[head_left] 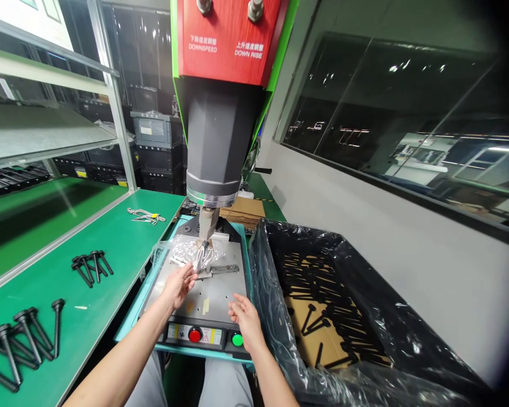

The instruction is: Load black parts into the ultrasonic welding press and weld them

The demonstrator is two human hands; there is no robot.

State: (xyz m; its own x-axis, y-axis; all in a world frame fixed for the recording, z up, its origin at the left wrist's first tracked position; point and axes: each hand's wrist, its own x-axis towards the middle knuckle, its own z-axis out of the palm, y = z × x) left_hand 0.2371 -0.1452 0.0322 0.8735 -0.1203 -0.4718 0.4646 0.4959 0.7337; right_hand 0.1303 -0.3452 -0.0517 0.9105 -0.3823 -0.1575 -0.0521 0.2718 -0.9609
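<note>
1. Press machine (220, 113), red-and-green head w/ grey column, dominates the bench; its narrow tip (206, 226) sits low, right at a clear plastic bag (190, 251) on the grey plate (212, 294). Judged: the pressing step is in hand, not finished.
2. Bin (365, 328) at right, lined w/ black plastic, holds a thin scatter of black pins over cardboard, so some pcs look done, w/ lots of room left.
3. Green bench (110, 254) at left: two groups of loose black pins, near group (21, 339) & far group (91, 265), lie untouched; by the look of it, plenty of work is left.
4. Left hand (178, 285) rests fingers on the bag's near edge, fingers loosely spread, not clamped; looks like steadying, no real grip.
5. Right hand (246, 319) hovers open & empty over the plate's front right, just behind the green button (237, 340); red button (194, 335) sits to its left.
6. The bag: crinkled, shiny, see-through, bunched under the tip; contents can't be made out. A small metal bar (223, 269) lies just beside it on the plate.
</note>
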